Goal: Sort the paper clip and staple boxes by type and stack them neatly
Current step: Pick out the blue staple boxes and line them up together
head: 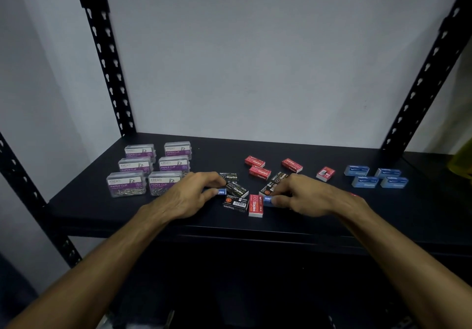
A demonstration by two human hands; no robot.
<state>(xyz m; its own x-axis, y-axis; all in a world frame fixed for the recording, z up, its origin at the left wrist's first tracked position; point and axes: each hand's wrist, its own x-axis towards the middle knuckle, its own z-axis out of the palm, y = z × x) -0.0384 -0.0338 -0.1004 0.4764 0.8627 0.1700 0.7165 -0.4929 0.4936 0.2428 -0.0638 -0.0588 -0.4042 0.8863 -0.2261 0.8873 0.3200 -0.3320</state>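
Blue staple boxes [221,192] in curled hands [196,190]

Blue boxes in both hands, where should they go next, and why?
Probably lift both blue boxes, the left hand's and the right hand's, over to the blue group at the right. Four blue ones already sit together there, while these two lie among black and red boxes.

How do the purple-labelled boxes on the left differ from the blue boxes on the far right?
The paper clip boxes are clear plastic with purple labels, and bigger; the blue staple boxes are solid-coloured and smaller. The paper clip boxes number six, in two rows; the blue group has four. Both groups sit sorted on the black shelf.
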